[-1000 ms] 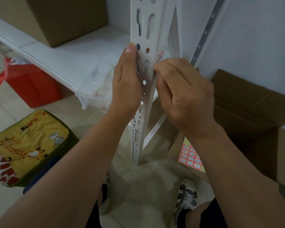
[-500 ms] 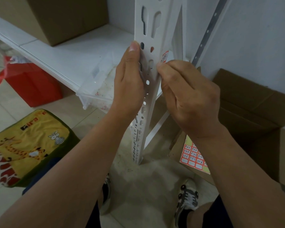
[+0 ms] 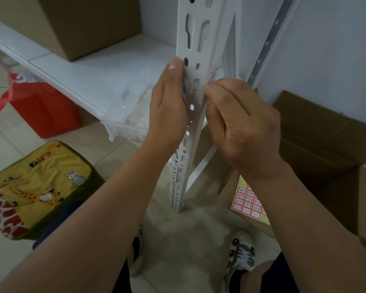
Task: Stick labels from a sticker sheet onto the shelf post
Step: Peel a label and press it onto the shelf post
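Left hand (image 3: 169, 106) lies flat, fingers straight, against the white perforated metal shelf post (image 3: 195, 60). Right hand (image 3: 244, 127), fingers curled, presses a small red-bordered paper label (image 3: 213, 76) onto the post's right face. Red-and-yellow sticker sheet (image 3: 246, 200) lies below the right wrist.

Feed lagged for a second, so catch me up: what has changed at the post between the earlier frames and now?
Very little. The right hand stays with fingertips at the red-bordered label on the shelf post, and the left hand still lies flat against the post's left face. Nothing was picked up or let go. The sticker sheet remains on the cardboard box.
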The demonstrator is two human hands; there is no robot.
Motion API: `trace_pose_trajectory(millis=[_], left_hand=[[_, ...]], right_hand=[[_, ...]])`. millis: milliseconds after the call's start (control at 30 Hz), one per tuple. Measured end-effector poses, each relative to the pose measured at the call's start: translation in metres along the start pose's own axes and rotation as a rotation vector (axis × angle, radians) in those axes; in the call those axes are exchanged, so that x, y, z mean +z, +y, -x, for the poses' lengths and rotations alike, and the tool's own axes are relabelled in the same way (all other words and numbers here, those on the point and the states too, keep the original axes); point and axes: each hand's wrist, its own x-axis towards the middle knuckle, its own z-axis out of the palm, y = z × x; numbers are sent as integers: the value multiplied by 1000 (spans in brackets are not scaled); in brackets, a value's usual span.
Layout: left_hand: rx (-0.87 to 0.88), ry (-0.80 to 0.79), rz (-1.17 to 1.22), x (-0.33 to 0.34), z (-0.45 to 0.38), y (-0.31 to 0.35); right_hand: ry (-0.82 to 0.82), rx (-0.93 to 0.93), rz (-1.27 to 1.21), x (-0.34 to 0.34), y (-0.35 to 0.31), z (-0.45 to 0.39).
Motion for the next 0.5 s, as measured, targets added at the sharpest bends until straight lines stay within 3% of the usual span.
trace_pose_trajectory(millis=[500], left_hand=[[13,0,46,1,-1,-3]], right_hand=[[0,41,19,10,9,8]])
